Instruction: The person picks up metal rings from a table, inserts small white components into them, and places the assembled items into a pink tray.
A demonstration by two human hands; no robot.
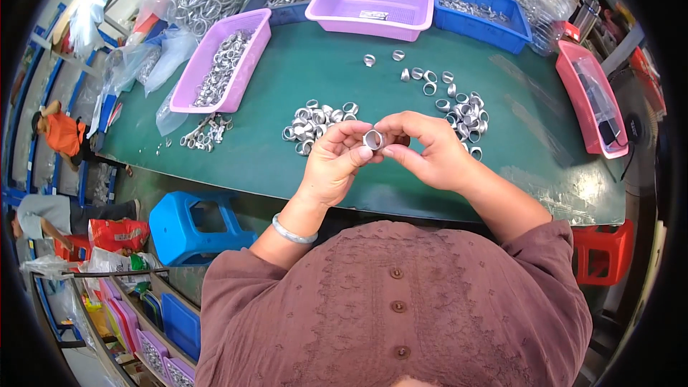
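A silvery metal ring (373, 140) is held up over the near edge of the green table, between the fingertips of both hands. My left hand (331, 160), with a pale bangle on its wrist, pinches the ring from the left. From the other side my right hand (428, 149) grips it with thumb and fingers. Just beyond my left hand lies a heap of similar rings (315, 120). A second heap of rings (469, 113) sits to the right of my right hand, with several loose rings (429, 77) scattered behind it.
A purple basket of metal parts (251, 64) stands left, with small ring-ended pieces (208, 132) beside it. Along the back are an empty-looking purple basket (322, 11) and a blue bin (519, 36). A pink basket (584, 111) is at right, a blue stool (172, 229) at lower left.
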